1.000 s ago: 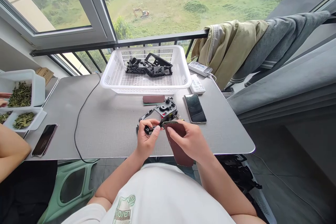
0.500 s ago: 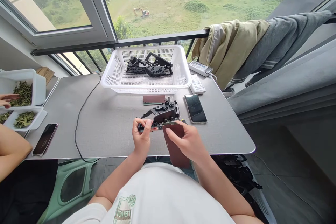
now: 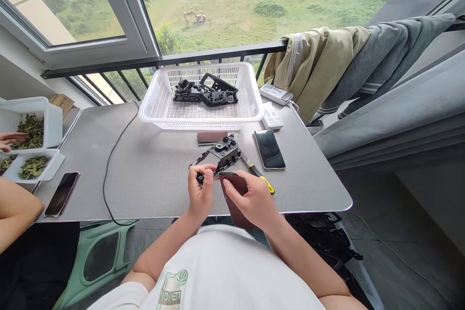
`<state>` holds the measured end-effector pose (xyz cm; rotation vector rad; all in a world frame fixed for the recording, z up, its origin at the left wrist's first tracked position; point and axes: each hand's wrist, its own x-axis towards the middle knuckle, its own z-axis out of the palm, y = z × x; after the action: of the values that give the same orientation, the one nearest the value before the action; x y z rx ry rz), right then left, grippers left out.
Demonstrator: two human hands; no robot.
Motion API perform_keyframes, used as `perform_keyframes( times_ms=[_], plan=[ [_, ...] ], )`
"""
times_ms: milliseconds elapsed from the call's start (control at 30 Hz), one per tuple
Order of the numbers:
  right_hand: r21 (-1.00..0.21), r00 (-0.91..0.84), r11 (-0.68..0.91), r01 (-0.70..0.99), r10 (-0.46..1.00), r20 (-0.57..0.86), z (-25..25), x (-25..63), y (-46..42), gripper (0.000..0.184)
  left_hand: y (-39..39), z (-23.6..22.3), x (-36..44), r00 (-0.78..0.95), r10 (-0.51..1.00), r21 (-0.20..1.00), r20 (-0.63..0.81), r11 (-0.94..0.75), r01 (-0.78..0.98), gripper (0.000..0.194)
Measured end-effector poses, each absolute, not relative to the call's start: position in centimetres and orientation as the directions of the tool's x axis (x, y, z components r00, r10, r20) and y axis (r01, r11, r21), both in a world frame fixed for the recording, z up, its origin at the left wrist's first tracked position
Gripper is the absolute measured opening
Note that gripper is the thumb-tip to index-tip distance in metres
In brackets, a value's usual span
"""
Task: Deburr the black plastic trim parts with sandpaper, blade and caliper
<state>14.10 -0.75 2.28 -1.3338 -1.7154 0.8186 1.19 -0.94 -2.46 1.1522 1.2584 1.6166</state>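
Brown, thin and bendy, the sheet that looks like sandpaper is pinched between the thumb and fingers of the right hand, with its top edge by the black plastic frame with little pegs and a round hole. The left hand has its thumb and fingers closed on the near end of that frame, which sits over the grey table. It would be best to hold the frame firmly there, but not squeeze its thin arm hard, as it might bend. Small, light rubs with the sheet flat would likely work better than big pushes, which could snag on the pegs. The knife with a yellow and black handle lies just beside the frame and close to the right hand, so moving it toward the black phone seems safer.
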Motion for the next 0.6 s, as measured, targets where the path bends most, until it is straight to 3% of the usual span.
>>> perform_keyframes(
  times_ms=[133, 300, 433, 600],
  plan=[
    [-0.795, -0.095, 0.247, 0.555, 0.967, 0.234, 1.7, 13.6, -0.7, 0.019, -1.0, -2.6, 0.9, -0.233, 0.906, 0.935, 0.354, -0.337, 0.112, 0.021],
    [-0.769, -0.109, 0.273, 0.578, 0.960, 0.258, 1.5, 13.5, -0.6, 0.020, -0.9, -2.2, 0.7, -0.187, 0.883, 0.898, 0.431, -0.401, 0.180, 0.018],
    [-0.841, -0.116, 0.244, 0.483, 0.970, 0.214, 2.1, 13.8, -0.6, 0.018, -1.0, -2.2, 0.7, -0.203, 0.889, 0.909, 0.411, -0.383, 0.164, 0.021],
    [-0.931, -0.074, 0.139, 0.338, 0.990, 0.122, 2.5, 15.0, -0.1, 0.018, -1.0, -2.4, 1.1, -0.298, 0.925, 0.970, 0.237, -0.241, 0.023, 0.031]
  ],
)
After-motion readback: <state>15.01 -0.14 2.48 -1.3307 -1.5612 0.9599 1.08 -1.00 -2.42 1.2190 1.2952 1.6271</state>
